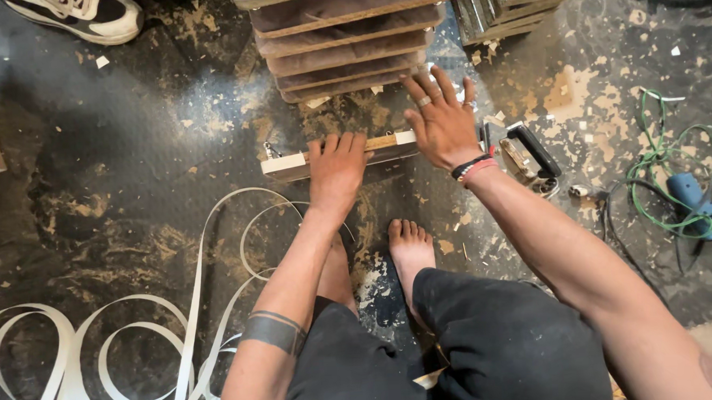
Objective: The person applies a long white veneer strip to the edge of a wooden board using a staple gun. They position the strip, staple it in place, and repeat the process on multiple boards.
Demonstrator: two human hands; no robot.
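Observation:
A narrow wooden panel (285,163) stands on its edge on the dusty floor, its top edge pale. My left hand (337,165) lies over that edge with the fingers curled down the far side, gripping it. My right hand (442,122) rests flat at the panel's right end, fingers spread and pointing away from me, rings and wristbands visible. Both my bare feet (410,249) sit just behind the panel.
A stack of wooden panels (350,38) rises right beyond the hands. A second stack (515,9) stands at top right. A black-handled iron-like tool (532,158) lies right of my right hand. White edge-band strip (140,341) loops at lower left. Green cable and a blue tool (699,204) lie far right. A sneaker (81,16) shows at top left.

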